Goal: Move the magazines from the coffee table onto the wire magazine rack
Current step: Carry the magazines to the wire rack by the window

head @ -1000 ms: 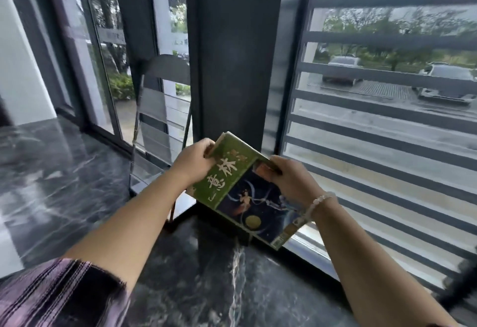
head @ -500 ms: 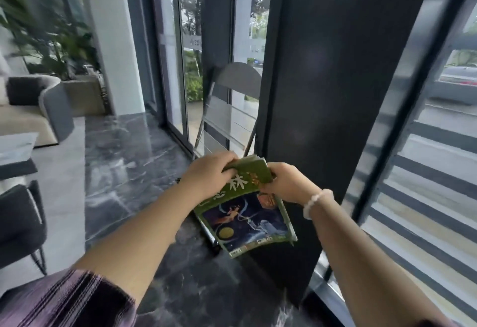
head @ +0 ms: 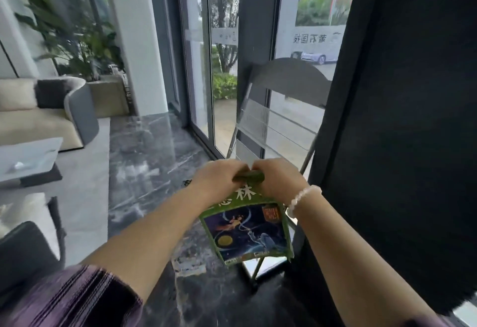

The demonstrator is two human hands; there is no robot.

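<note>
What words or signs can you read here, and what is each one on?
"林": large white character on the green magazine cover; the character before it is cut off.
Red stamp on the cover: too blurred.
Glass door lettering: seen mirrored from behind, not reliably readable.
Nothing else is legible.

The magazine (head: 247, 233) has a glossy paper cover, bent at its top edge. The magazine rack (head: 281, 110), at twelve o'clock, looks like matt grey metal with clear ribbed plastic shelves. The floor (head: 149, 156) is polished dark marble, reflective. At nine o'clock the sofa (head: 38, 123) wears matt beige cloth.
</note>
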